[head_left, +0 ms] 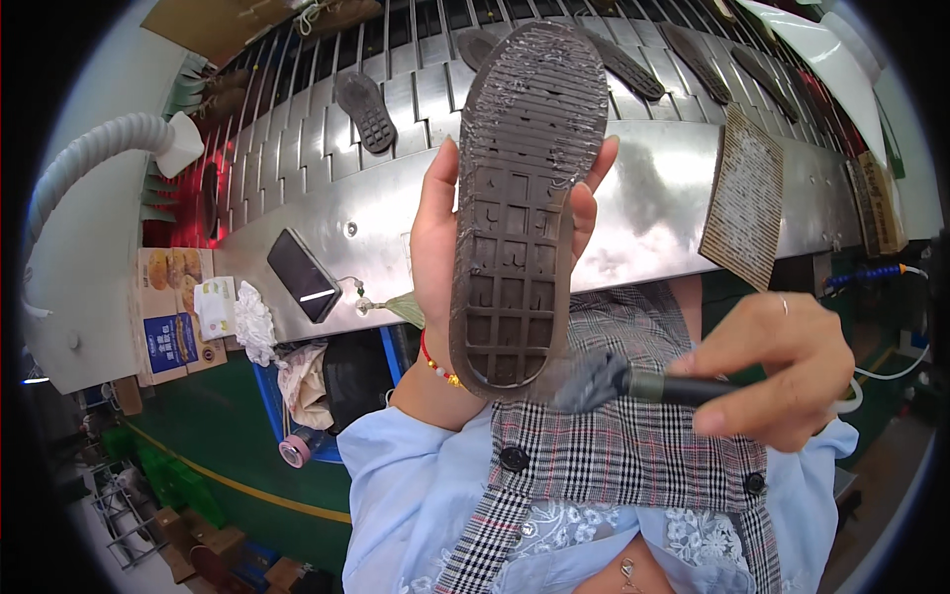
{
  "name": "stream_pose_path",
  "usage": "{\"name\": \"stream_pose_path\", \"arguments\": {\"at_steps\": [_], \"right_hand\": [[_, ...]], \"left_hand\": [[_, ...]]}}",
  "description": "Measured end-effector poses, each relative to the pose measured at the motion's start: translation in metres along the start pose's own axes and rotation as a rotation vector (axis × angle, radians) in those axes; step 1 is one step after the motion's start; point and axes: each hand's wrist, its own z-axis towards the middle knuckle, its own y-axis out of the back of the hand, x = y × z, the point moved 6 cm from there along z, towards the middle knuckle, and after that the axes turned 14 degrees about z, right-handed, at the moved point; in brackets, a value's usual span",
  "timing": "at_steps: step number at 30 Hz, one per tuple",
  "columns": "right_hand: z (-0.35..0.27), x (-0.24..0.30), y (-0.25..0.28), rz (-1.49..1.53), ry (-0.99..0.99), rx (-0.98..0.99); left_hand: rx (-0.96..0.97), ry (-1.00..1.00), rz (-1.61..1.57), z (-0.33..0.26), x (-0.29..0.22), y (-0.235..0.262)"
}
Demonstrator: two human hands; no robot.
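Bright overhead light, glare on steel panel, brush motion-blurred, edges bent

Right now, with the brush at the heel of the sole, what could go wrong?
1. The left hand grips the brown sole only from behind, so a push from the brush might tip it loose.
2. The wet-looking brush, in the right hand, sits close above the checked garment; drips could stain it.
3. The dark phone lies on the metal ledge nearby and could be splashed.
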Motion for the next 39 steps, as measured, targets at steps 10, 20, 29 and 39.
{"name": "stream_pose_path", "arguments": {"at_steps": [10, 20, 29, 39], "right_hand": [[0.0, 0.001, 0.009, 0.019, -0.077, 0.154], [0.0, 0.003, 0.026, -0.066, -0.102, 0.057], [0.001, 0.006, 0.037, -0.135, -0.148, 0.019], [0.017, -0.008, 0.057, -0.218, -0.124, -0.117]], "left_hand": [[0.001, 0.15, 0.055, -0.005, 0.02, -0.007], [0.14, 0.248, 0.055, -0.013, 0.019, 0.008], [0.299, 0.329, -0.045, -0.019, 0.008, 0.024], [0.271, 0.266, -0.085, -0.02, -0.006, 0.017]]}}
